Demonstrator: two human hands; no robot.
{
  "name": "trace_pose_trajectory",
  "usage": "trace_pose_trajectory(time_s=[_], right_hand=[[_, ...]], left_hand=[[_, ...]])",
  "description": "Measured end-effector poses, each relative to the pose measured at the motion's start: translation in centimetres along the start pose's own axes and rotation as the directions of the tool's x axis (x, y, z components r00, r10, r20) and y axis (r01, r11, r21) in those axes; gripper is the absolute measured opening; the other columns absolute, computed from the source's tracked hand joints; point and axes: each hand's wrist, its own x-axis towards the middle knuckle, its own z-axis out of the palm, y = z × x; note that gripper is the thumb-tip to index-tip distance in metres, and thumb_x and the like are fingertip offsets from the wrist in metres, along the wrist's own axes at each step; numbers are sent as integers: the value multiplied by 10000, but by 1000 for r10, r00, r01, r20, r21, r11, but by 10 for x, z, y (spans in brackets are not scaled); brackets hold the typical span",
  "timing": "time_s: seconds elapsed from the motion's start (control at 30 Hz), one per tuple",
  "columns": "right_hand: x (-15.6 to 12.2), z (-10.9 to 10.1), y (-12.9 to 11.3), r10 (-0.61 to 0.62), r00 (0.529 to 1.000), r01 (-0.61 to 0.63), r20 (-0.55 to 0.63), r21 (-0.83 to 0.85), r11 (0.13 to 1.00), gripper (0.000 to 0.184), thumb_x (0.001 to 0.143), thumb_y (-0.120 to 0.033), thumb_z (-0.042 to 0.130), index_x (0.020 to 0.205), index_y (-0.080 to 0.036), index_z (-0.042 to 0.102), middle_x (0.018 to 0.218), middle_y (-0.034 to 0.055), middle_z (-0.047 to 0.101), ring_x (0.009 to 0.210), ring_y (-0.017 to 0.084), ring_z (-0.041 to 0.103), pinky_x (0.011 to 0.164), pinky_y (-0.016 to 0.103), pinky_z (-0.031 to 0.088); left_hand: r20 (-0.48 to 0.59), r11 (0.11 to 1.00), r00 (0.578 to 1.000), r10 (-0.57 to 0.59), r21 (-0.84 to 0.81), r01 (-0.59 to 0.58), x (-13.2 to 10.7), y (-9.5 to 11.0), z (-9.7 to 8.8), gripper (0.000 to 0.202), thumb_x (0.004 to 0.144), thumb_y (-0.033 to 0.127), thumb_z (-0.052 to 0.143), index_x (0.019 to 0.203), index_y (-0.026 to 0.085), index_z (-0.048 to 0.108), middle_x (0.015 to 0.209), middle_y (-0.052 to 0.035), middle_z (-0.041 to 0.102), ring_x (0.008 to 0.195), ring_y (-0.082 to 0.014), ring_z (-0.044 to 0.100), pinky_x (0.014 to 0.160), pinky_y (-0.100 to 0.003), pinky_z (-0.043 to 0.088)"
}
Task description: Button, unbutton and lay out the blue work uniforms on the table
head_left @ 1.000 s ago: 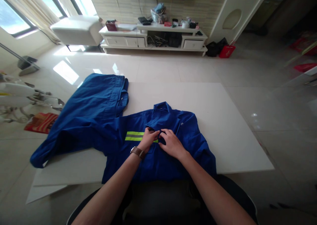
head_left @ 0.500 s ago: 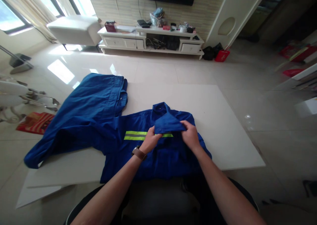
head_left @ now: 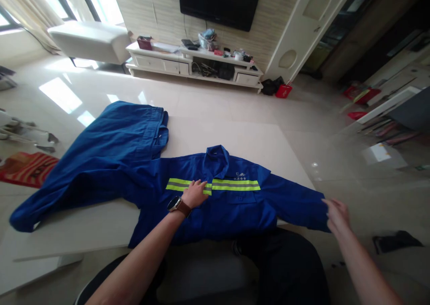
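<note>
A blue work jacket (head_left: 231, 206) with a yellow-and-grey reflective stripe lies front up on the white table (head_left: 242, 137), collar pointing away from me. My left hand (head_left: 195, 192), with a brown-strapped watch on the wrist, rests flat on the stripe at the chest, fingers stretched out. My right hand (head_left: 337, 214) is out at the table's right corner, fingers pinching the cuff end of the jacket's sleeve (head_left: 298, 204), which is spread out to the right. A second blue garment (head_left: 110, 157) lies to the left, partly under the jacket and hanging off the table's left side.
Beyond the table is a glossy tiled floor, a white TV cabinet (head_left: 195, 65) with clutter under a wall-mounted TV (head_left: 218, 2), and a white ottoman (head_left: 89, 40). A red bag (head_left: 284, 91) sits by a door. A dark object (head_left: 396, 241) lies on the floor at right.
The jacket's right front and sleeve, folded over the chest before, now lie spread out to the right. My right hand moved from the chest to the sleeve cuff. My left hand flattened on the stripe.
</note>
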Motion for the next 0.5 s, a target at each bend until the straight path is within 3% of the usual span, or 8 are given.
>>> trace_pose_trajectory(time_s=[0.07, 0.1, 0.13, 0.2, 0.23, 0.27, 0.37, 0.5], right_hand=[[-24, 33, -12, -22, 979, 27, 202, -21, 999, 761, 708, -666, 690, 1326, -226, 627, 1371, 208, 632, 1263, 428, 615, 988, 553, 545], [-37, 51, -22, -100, 908, 135, 407, -58, 989, 791, 726, -669, 689, 1389, -247, 595, 1498, 184, 548, 1378, 409, 528, 1089, 540, 486], [-50, 70, -35, -164, 788, 273, 593, -98, 957, 825, 759, -681, 677, 1467, -278, 545, 1634, 155, 395, 1492, 403, 388, 1175, 544, 396], [-75, 104, -63, -74, 554, 459, 829, -230, 858, 878, 801, -714, 661, 1579, -400, 405, 1754, 44, 73, 1576, 459, 109, 1224, 634, 255], [-85, 121, -77, 10, 470, 512, 883, -282, 811, 882, 826, -727, 639, 1605, -451, 331, 1757, 4, -38, 1567, 501, 22, 1204, 693, 230], [-93, 135, -89, 82, 428, 544, 900, -329, 772, 889, 844, -728, 626, 1618, -492, 259, 1747, -23, -125, 1547, 542, -38, 1171, 748, 223], [-101, 170, -113, 132, 454, 580, 881, -405, 707, 908, 893, -698, 598, 1620, -550, 73, 1702, -46, -286, 1497, 597, -169, 1088, 847, 189], [-81, 189, -129, 41, 493, 625, 869, -387, 678, 855, 941, -650, 563, 1625, -539, 61, 1720, -30, -242, 1513, 535, -226, 1112, 834, 128]], left_hand=[[48, 998, 998, -50, 27, 48, -2, -1, 2, 764, 878, 371, 641, 1603, 322, 405, 1720, -106, 250, 1564, -521, 114, 1104, -842, 217], [69, 998, 996, -64, 27, 62, -2, -1, 4, 793, 862, 364, 662, 1606, 364, 387, 1735, -74, 200, 1563, -543, 52, 1061, -884, 211], [86, 997, 994, -71, 21, 69, -2, -2, 5, 819, 845, 349, 681, 1605, 393, 378, 1742, -50, 164, 1559, -557, 6, 1028, -906, 222], [103, 997, 992, -73, -6, 74, 1, -4, 7, 864, 814, 318, 707, 1600, 429, 368, 1749, -22, 123, 1551, -568, -48, 989, -919, 253], [102, 997, 993, -67, -19, 70, 3, -6, 9, 879, 800, 307, 716, 1597, 438, 369, 1749, -15, 116, 1548, -572, -61, 981, -927, 250], [96, 997, 993, -64, -32, 67, 5, -8, 10, 891, 787, 298, 726, 1592, 445, 375, 1749, -12, 115, 1545, -578, -67, 976, -936, 236], [45, 994, 997, -68, -83, 72, 13, -14, 10, 897, 761, 280, 746, 1572, 457, 408, 1746, -12, 145, 1540, -589, -62, 976, -955, 184], [-63, 985, 994, -91, -150, 80, 21, -17, 4, 842, 782, 287, 738, 1558, 437, 446, 1736, -38, 208, 1548, -572, -53, 1002, -948, 154]])
